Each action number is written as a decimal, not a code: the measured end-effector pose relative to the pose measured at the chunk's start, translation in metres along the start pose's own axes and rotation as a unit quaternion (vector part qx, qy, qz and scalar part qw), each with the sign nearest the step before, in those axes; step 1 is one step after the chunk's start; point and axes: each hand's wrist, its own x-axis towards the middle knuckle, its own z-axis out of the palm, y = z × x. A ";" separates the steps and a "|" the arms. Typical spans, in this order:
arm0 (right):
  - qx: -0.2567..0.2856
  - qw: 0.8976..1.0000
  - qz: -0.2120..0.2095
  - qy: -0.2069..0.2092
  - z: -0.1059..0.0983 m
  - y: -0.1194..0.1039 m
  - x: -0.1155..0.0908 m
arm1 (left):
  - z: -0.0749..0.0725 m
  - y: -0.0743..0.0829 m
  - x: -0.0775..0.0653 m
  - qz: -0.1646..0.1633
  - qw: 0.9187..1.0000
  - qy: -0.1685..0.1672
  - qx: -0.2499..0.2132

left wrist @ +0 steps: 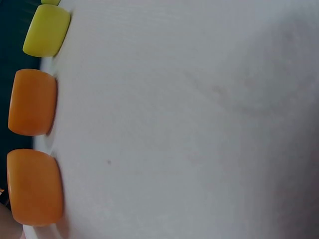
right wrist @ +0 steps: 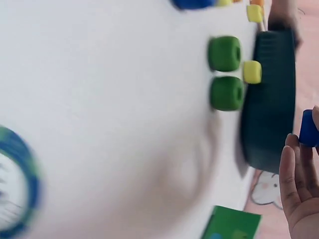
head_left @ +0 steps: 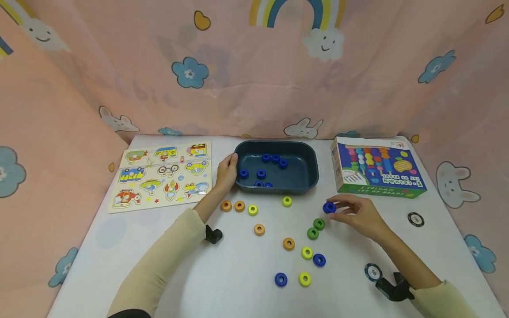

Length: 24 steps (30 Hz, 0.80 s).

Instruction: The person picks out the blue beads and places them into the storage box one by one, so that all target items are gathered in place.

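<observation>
A dark blue-grey plastic tray (head_left: 278, 189) holds several blue beads (head_left: 261, 173) in its left half. My left hand (head_left: 227, 171) grips the tray's left rim. Above the table, to the right of the tray, my right hand (head_left: 355, 214) pinches a blue ring-shaped bead (head_left: 329, 207) between thumb and fingers; the right wrist view also shows this bead (right wrist: 309, 130). Two green beads (head_left: 319, 224) lie just below that hand. Loose orange beads (head_left: 259, 229), yellow beads (head_left: 306, 252) and two blue beads (head_left: 280, 279) are scattered in front of the tray.
On the left lies a wooden picture puzzle board (head_left: 159, 179). A colourful bead-set box (head_left: 377, 168) stands right of the tray. Two round chips (head_left: 415, 219) lie on the right side of the white table (head_left: 226, 282). A printed pink cloth (head_left: 238, 97) hangs behind.
</observation>
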 end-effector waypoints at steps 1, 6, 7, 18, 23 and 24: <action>0.001 1.000 0.002 -0.002 -0.002 -0.004 0.006 | 0.000 0.000 0.000 0.001 1.000 0.000 0.000; -0.001 1.000 -0.026 -0.008 -0.010 -0.020 0.042 | 0.000 0.000 0.000 0.003 1.000 0.004 0.001; -0.002 0.999 -0.031 -0.009 -0.011 -0.023 0.049 | 0.000 0.000 0.000 0.003 1.000 0.003 0.001; -0.048 0.996 -0.021 -0.077 -0.005 -0.042 0.120 | -0.001 -0.001 0.001 0.024 1.000 0.016 0.010; -0.060 0.993 -0.003 -0.105 0.005 -0.050 0.144 | 0.000 0.000 0.000 0.015 1.000 0.014 0.004; -0.062 0.992 -0.006 -0.110 0.008 -0.051 0.148 | 0.001 0.000 0.000 0.013 1.000 0.013 0.002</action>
